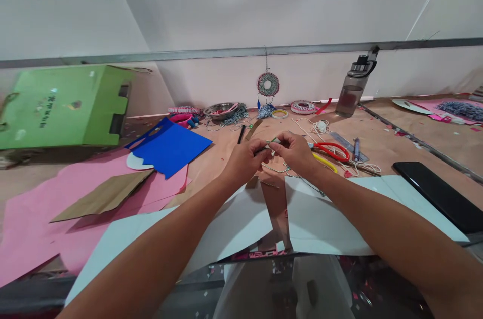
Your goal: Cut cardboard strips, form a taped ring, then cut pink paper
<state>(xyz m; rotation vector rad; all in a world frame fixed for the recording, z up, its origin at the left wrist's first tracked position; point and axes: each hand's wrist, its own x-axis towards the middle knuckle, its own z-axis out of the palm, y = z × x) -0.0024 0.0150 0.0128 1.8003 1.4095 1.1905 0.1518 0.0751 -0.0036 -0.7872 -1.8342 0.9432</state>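
Nearest the camera, white sheets (324, 218) lie across the brown table (407, 143), with pink paper (33, 208) at the left. Above them, the left hand (244, 160) and right hand (296, 152) meet fingertip to fingertip, both pinching a small thin piece (272, 142) (too small to identify) from which twisted cord (277, 170) hangs. Just beyond the right hand lie red-handled scissors (332, 150). Farther back sit a blue sheet (169, 147), a water bottle (352, 88) and a green box (64, 106).
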